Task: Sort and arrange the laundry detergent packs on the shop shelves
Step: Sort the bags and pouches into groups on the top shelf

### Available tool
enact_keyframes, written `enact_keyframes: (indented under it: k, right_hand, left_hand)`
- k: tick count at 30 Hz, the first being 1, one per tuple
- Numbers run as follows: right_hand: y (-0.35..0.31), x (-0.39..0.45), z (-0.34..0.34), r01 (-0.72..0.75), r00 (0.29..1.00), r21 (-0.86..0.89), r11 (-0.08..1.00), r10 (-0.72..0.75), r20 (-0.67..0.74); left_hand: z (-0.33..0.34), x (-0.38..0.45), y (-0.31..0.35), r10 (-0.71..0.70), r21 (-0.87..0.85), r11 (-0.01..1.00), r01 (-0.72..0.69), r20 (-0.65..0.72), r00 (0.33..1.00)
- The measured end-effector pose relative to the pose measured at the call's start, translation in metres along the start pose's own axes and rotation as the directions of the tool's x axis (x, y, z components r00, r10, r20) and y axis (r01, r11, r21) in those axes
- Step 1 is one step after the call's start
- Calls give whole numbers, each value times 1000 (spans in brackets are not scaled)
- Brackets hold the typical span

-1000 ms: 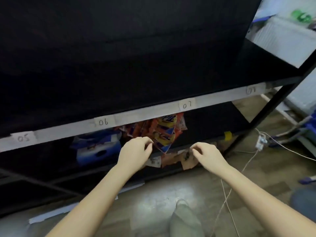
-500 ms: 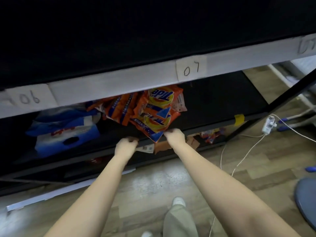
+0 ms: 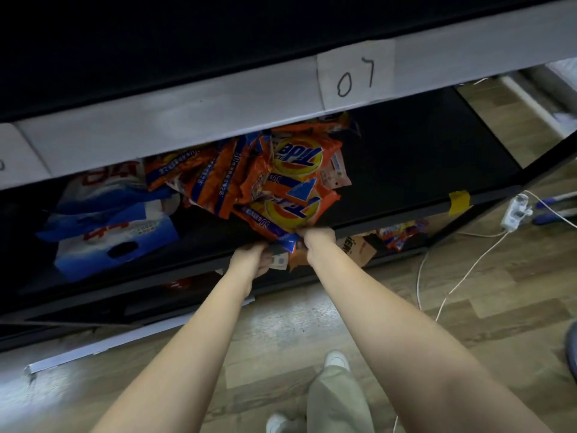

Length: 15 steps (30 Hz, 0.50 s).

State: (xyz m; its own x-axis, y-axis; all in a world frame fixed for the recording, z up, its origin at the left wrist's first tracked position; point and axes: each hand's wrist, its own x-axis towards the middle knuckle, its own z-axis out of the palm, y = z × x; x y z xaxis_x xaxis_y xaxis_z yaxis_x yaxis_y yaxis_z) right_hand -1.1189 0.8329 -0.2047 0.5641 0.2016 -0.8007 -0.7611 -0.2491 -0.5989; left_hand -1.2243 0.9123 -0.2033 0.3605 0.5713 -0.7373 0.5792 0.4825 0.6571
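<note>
At the far left of the black shelf (image 3: 406,210) lie the blue-and-white detergent bags (image 3: 115,232), slumped on one another, well apart from the hands. To their right sits the heap of orange detergent packs (image 3: 237,182), tumbled and overlapping rather than stacked, with the nearest orange pack (image 3: 290,210) hanging its corner over the shelf's near edge. The left hand (image 3: 251,257) is at that edge just below the corner, fingers curled under it — it seems to pinch the pack's blue tip, though the grip itself is partly hidden. Just to its right, the right hand (image 3: 317,242) has its fingers curled onto the same corner from above, so both hands hold one pack. The step in hand looks like pulling this front pack free of the heap to start sorting. The next move likely calls for a steady draw toward the near side, since the packs above rest on it and could slide off. Further right, beyond the label marked 07 (image 3: 356,75), the shelf is dark; more packs (image 3: 399,232) lie on the tier below.
</note>
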Motion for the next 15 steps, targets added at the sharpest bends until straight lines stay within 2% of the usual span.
enact_keyframes:
  k: [3, 5, 8, 11, 15]
  right_hand:
    - [21, -9, -19, -63, 997, 118, 991, 56, 62]
    - [43, -18, -36, -90, 992, 144, 985, 76, 104]
    - [67, -36, -55, -76, 979, 127, 989, 50, 197]
    - [85, -38, -68, -103, 963, 49, 993, 87, 256]
    - [93, -31, -86, -144, 945, 65, 987, 118, 305]
  left_hand:
    - [2, -5, -10, -74, -173, 981, 84, 63, 995]
    - [7, -9, -16, -105, -317, 938, 139, 124, 987]
    - [19, -13, -27, -136, -444, 864, 237, 248, 959]
    - [25, -11, -41, -159, -502, 826, 258, 231, 960]
    - [26, -11, -49, -119, -525, 830, 189, 165, 979]
